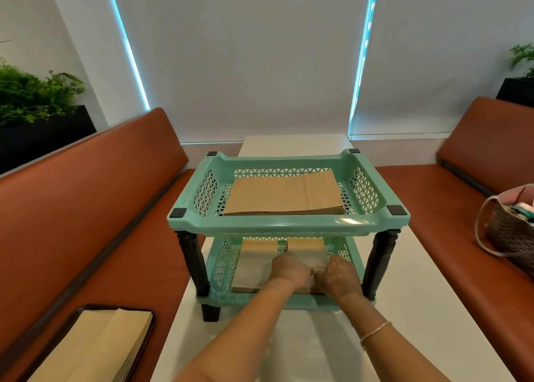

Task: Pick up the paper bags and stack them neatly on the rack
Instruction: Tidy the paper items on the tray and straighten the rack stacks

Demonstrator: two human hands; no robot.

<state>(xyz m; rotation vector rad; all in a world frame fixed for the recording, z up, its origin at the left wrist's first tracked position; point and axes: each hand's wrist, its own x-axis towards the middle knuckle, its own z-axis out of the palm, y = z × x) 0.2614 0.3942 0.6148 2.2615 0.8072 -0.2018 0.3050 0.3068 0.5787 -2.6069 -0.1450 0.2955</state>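
Head view. I see a two-tier green rack (289, 225) standing on a pale table (404, 309) between two brown benches. The top tier carries a squared stack of paper bags (284, 195). In the lower tier lie two more piles: a left pile (251, 269) and a right pile (307, 251), side by side with a narrow gap at their far ends. Both arms reach in under the top tier. The left hand (290, 269) and the right hand (336, 274) rest on the near part of the right pile, knuckles up and almost touching; I cannot tell whether the fingers lie flat or pinch the paper, since the backs of the hands hide them. A further supply of bags (95, 350) waits in a dark tray (150, 324) on the left bench. A woven basket (511, 234) sits on the right bench.

To do this step well, I judge the bags should be pressed flat, then nudged until the edges line up with the neighbouring pile and the tier's front lip.
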